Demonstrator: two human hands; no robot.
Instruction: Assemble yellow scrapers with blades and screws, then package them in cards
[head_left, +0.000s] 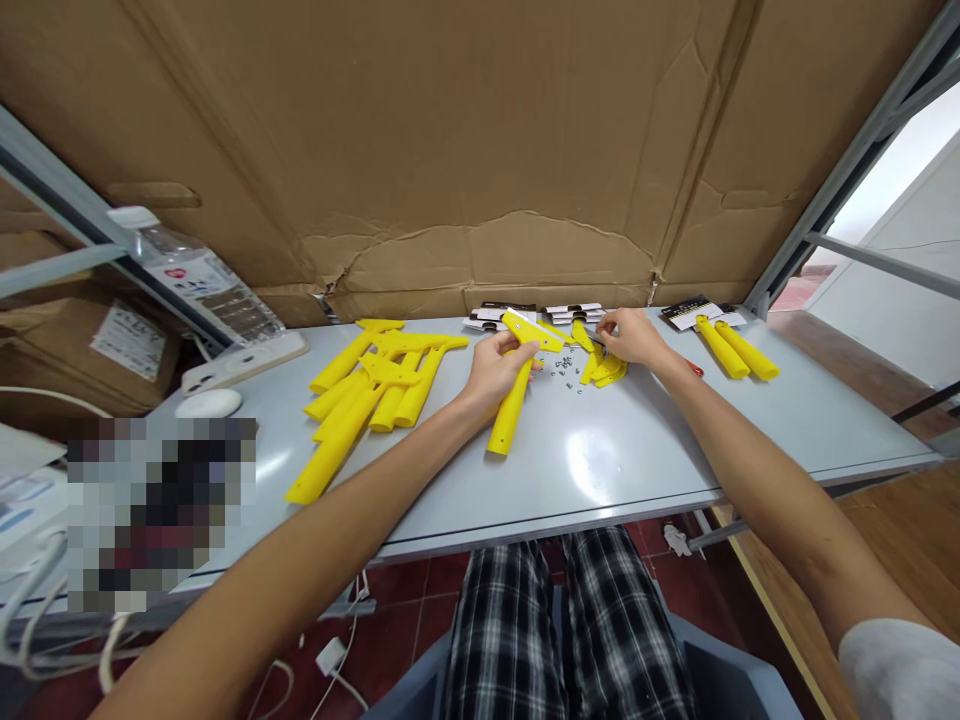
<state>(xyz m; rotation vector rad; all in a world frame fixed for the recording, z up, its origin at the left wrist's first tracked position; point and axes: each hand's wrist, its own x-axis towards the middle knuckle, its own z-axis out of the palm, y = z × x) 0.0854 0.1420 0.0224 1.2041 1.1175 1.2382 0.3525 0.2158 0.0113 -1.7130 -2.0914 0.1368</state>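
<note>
My left hand (495,368) is closed around a yellow plastic scraper-like tool (511,410), its wide head up and its tubular handle slanting down toward me. A pale, thin strip runs along the top of that head. My right hand (631,338) is over a small pile of flat yellow plastic pieces (606,370), with fingertips pinched together. Whatever is between those fingertips is too small to make out. Small metal screws (566,366) lie scattered on the table between the two hands.
Several yellow tools (352,400) lie heaped at left; two yellow handles (724,350) rest at right on black-and-white packets (690,312). More packets (574,312) lie along the cardboard (480,150). A water bottle (202,275), power strip (244,362) and white mouse (210,403) are at left.
</note>
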